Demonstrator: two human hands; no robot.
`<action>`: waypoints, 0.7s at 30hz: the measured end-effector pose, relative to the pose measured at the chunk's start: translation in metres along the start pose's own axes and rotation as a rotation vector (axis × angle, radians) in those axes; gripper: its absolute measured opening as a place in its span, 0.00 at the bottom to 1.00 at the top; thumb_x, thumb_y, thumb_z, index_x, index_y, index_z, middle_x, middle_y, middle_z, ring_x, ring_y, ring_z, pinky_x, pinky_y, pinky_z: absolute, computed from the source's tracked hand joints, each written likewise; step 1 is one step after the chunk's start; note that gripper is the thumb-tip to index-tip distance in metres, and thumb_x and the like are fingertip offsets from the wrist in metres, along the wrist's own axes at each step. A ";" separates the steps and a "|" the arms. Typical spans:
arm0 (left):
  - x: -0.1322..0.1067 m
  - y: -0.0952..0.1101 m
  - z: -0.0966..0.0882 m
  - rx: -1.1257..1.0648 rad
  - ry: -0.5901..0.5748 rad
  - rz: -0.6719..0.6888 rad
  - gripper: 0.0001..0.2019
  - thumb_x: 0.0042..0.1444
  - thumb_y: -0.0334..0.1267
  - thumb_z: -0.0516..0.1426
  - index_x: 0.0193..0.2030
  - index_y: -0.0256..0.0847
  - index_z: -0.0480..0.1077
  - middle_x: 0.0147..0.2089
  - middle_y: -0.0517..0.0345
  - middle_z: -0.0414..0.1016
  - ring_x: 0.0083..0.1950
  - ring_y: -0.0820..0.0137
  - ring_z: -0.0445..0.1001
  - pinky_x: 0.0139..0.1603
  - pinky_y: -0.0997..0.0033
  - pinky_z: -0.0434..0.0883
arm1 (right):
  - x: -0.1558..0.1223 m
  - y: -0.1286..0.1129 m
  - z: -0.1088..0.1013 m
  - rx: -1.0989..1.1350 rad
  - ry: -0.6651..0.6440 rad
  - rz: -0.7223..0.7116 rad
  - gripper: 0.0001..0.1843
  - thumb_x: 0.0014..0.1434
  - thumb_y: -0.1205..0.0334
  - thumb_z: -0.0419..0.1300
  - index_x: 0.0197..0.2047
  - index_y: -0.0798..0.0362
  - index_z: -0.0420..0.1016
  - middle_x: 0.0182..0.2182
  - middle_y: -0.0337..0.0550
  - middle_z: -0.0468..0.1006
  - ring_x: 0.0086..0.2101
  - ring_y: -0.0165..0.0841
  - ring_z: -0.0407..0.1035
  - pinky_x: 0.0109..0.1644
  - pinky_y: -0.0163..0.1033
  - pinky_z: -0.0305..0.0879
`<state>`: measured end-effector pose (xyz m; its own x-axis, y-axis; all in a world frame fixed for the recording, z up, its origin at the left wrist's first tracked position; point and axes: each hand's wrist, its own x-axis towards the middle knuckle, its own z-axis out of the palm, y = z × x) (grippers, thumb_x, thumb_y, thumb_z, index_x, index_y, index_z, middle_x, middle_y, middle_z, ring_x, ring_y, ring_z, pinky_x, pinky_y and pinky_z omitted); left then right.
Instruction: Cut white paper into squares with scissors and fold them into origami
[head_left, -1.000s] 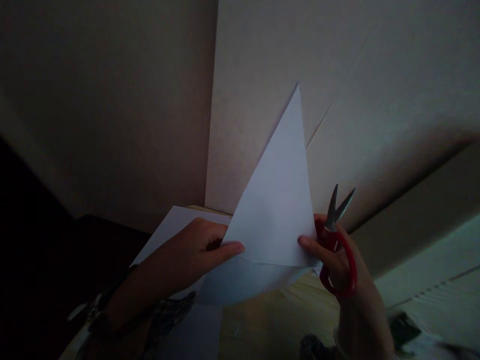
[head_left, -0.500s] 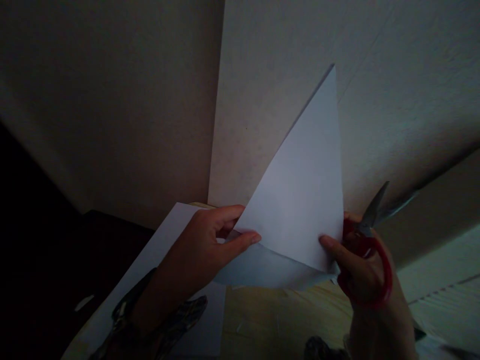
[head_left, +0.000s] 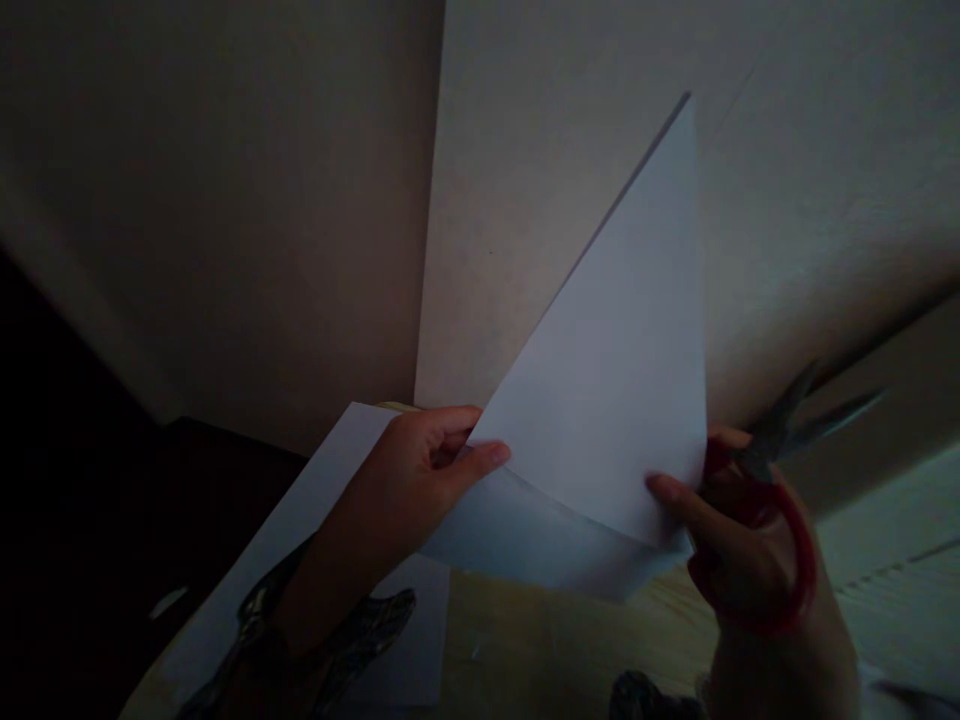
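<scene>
holding the folded paper (head_left: 615, 400) up mid-air, left hand (head_left: 420, 470) pinches its lower left corner, right hand (head_left: 742, 560) pinches the right corner with red scissors (head_left: 780, 470) looped on, blades apart, which could nick the sheet.

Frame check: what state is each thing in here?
folded paper: folded into a triangle, held up in the air.
scissors: blades open, handles gripped.
left hand: pinching the paper's left corner.
right hand: holding the scissors, thumb on the paper's right corner.
flat sheet: lying flat under the left forearm.
</scene>
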<state>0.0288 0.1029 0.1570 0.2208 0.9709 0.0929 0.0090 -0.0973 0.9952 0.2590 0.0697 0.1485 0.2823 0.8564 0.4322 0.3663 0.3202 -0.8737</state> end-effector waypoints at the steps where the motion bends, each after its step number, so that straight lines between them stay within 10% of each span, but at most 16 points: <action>1: 0.000 0.000 -0.001 0.006 0.004 0.006 0.06 0.49 0.35 0.60 0.29 0.42 0.79 0.25 0.62 0.79 0.25 0.72 0.74 0.22 0.80 0.66 | -0.001 -0.001 0.001 0.026 0.016 0.035 0.17 0.46 0.53 0.68 0.39 0.44 0.69 0.31 0.40 0.74 0.29 0.40 0.70 0.26 0.41 0.62; 15: 0.003 0.002 -0.018 -0.101 0.186 0.034 0.05 0.42 0.35 0.61 0.27 0.39 0.78 0.19 0.63 0.77 0.17 0.75 0.68 0.16 0.81 0.62 | 0.003 0.000 -0.008 0.022 -0.046 0.050 0.17 0.44 0.56 0.71 0.37 0.45 0.71 0.26 0.37 0.74 0.24 0.33 0.69 0.22 0.35 0.64; 21: 0.005 -0.003 -0.027 -0.109 0.044 -0.036 0.05 0.39 0.34 0.64 0.26 0.38 0.79 0.21 0.59 0.79 0.21 0.72 0.74 0.20 0.80 0.67 | -0.001 -0.003 -0.013 0.035 -0.014 0.037 0.15 0.47 0.59 0.70 0.37 0.44 0.71 0.27 0.36 0.72 0.26 0.31 0.68 0.24 0.33 0.62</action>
<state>0.0040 0.1142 0.1558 0.1794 0.9822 0.0555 -0.0900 -0.0398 0.9951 0.2691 0.0631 0.1534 0.2826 0.8734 0.3966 0.3248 0.3019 -0.8963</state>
